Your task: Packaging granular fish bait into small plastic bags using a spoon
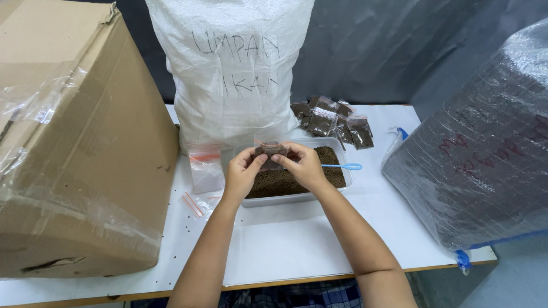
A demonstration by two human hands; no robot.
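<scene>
Together, 2 hands' grip — left hand (pixel 242 171), right hand (pixel 304 165) — on crinkly clear pouch (pixel 270 152).

Two hands (pixel 273 166), one white sack (pixel 231 68), one cardboard box (pixel 74 142), one clear tray (pixel 297 197), one blue scoop (pixel 342 166)

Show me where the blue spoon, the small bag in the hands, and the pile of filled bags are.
blue spoon (pixel 342 166), head view, on its handle.
small bag (pixel 270 150), head view, on its brown filled middle.
pile of filled bags (pixel 334 121), head view, on a middle bag.

Small bag (pixel 270 152) half behind hands (pixel 273 166)
</scene>
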